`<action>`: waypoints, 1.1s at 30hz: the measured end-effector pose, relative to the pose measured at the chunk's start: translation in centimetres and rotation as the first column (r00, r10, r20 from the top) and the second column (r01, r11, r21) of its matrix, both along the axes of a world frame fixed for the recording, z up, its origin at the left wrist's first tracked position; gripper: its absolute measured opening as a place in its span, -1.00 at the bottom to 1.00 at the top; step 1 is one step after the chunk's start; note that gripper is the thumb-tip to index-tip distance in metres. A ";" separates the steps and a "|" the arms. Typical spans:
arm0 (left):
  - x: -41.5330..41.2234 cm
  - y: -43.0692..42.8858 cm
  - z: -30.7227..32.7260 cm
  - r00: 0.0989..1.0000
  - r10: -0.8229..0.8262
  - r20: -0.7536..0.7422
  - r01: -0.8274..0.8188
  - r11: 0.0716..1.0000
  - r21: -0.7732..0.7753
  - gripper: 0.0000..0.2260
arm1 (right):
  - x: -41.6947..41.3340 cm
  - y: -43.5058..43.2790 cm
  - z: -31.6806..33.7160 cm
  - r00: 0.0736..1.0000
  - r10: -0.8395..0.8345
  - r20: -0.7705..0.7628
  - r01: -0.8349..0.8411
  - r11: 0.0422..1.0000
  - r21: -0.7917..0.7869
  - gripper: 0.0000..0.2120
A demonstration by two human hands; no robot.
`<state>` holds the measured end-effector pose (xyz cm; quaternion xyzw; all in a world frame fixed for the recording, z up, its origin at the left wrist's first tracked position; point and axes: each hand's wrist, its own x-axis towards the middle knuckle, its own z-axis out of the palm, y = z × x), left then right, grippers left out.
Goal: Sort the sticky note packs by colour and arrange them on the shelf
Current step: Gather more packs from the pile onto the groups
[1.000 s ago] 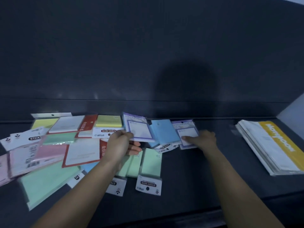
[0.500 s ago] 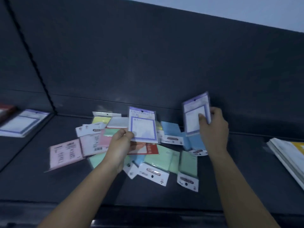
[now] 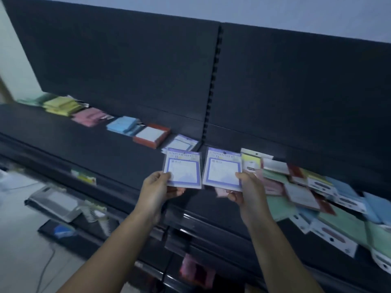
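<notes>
Swung leftward, left hand pinches one purple-bordered white pack, right hand its twin, side by side.

Pale wall up top, grey cable on floor, lwr L

open shelf front, pack heap right

We are counting two hand-held packs: left pack in left hand, right pack in right hand. Counting six sorted stacks, far left, one per colour: green stack, yellow stack, pink stack, blue stack, red-bordered stack, purple-bordered stack. Mixed heap at right: too blurred for counting.
</notes>
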<state>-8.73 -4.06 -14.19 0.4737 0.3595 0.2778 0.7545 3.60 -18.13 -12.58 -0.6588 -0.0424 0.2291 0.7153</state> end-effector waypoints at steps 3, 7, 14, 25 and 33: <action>-2.9 2.8 -0.3 1.000 0.024 -0.006 -0.024 0.999 -0.022 -0.85 | -2.7 3.3 -0.2 0.999 0.049 0.005 -0.049 0.999 0.004 -0.80; -5.2 5.6 -0.5 0.999 0.026 -0.020 -0.027 0.999 -0.030 -0.82 | -5.0 6.9 -0.5 0.990 0.141 -0.005 -0.141 0.990 -0.028 -0.76; -5.1 10.0 -0.9 0.999 -0.032 -0.036 0.030 0.999 -0.043 -0.80 | -4.9 12.1 -1.9 0.987 0.153 -0.041 -0.156 0.985 -0.069 -0.75; 5.6 15.9 -1.5 0.930 -0.354 -0.102 0.364 0.926 0.103 -0.75 | 2.1 18.7 -4.9 0.996 -0.094 -0.001 0.094 0.995 0.022 -0.73; 11.7 17.6 -3.6 0.952 -0.258 -0.166 0.306 0.781 0.544 -0.77 | 6.4 22.7 -6.9 0.953 -0.265 0.147 0.273 0.961 -0.039 -0.70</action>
